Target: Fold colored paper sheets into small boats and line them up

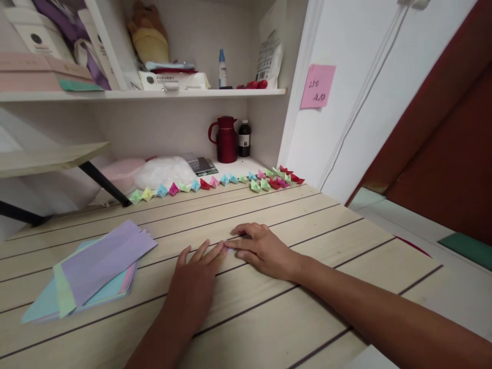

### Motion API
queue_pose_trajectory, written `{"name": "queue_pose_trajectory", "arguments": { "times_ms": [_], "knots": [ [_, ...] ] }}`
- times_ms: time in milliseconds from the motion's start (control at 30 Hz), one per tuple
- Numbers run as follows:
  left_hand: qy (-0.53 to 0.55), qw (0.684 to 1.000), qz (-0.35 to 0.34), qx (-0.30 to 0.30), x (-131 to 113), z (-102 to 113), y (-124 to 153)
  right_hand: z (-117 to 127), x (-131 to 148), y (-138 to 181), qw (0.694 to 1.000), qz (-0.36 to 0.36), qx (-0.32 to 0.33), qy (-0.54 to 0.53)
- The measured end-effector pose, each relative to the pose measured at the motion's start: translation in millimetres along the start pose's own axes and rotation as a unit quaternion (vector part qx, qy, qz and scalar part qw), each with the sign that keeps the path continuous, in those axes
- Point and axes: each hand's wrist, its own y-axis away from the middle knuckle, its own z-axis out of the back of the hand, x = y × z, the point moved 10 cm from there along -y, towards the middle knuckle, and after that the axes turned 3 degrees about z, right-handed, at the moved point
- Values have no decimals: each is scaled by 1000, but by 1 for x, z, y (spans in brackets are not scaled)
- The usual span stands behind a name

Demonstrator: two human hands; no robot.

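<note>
At the middle of the table my left hand point(200, 277) and my right hand point(265, 251) meet at their fingertips. Between them shows a tiny bit of purple folded paper point(229, 249), mostly covered by the fingers. My left thumb and index finger press together on it, the other fingers stretched forward on the tabletop. From the right side, my right thumb and index finger close on the same paper, with the remaining fingers bent. To the left lies a stack of coloured paper sheets point(103, 266), purple on top, with green, blue and pink beneath.
Along the table's point(307, 318) back edge runs a row of small folded paper boats point(205, 184), bunched at the right end. Behind them stand a red jug point(226, 141) and a dark bottle point(244, 139). A wooden stand point(54, 156) with black legs rests at the left.
</note>
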Motion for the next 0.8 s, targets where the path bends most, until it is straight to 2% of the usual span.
{"name": "queue_pose_trajectory", "arguments": {
  "times_ms": [200, 467, 600, 700, 800],
  "knots": [
    [8, 1000, 13, 7, 0, 0, -1, 2, 0, 16, 998, 3, 39, 58],
    [-10, 998, 18, 58, 7, -11, 7, 2, -3, 15, 998, -24, 38, 39],
    [-15, 999, 13, 48, 5, -8, 7, 6, -8, -4, 998, -42, 54, 8],
    [9, 1000, 6, 16, 4, -2, 5, 3, -10, -27, 993, -39, 102, -41],
    [44, 999, 3, -24, 8, 2, 5, -2, -11, -44, 990, -36, 128, -39]
  ]
}}
